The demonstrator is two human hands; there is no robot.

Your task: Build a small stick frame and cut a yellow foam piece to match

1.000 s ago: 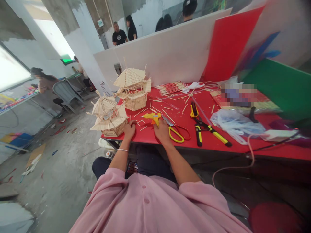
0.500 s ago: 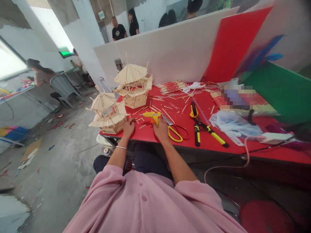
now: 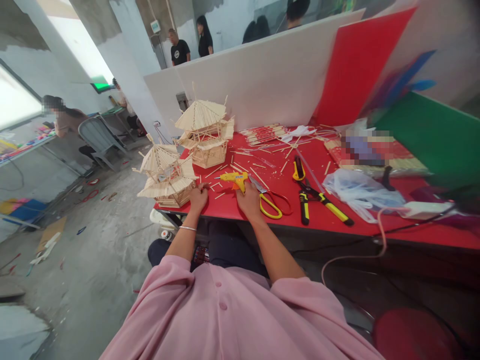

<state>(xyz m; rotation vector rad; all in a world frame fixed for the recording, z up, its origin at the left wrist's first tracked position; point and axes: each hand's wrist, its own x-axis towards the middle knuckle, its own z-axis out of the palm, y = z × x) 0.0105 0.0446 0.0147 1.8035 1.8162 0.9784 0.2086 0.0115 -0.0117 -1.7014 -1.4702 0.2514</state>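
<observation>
My right hand (image 3: 248,201) is wrapped round the handle of a yellow glue gun (image 3: 233,177), its nozzle pointing left over the red table. My left hand (image 3: 198,199) rests at the table's front edge, fingers curled together; whatever they may hold is too small to make out. Right beside it stands a small pavilion model (image 3: 165,175) built of pale wooden sticks, with a tiered roof. Behind that one is a larger stick pavilion (image 3: 204,132). Short cut sticks (image 3: 221,195) lie between my hands. Scissors (image 3: 270,200) with yellow and red handles lie just right of the glue gun.
Yellow-and-black cutting pliers (image 3: 318,197) lie farther right on the table, near a crumpled plastic bag (image 3: 360,192) and a white power strip (image 3: 427,210). Bundled sticks (image 3: 264,135) sit at the back against a white board (image 3: 255,85). Other people are in the background.
The view has shifted very slightly. Both hands, the glue gun and the pavilion models keep their places.
</observation>
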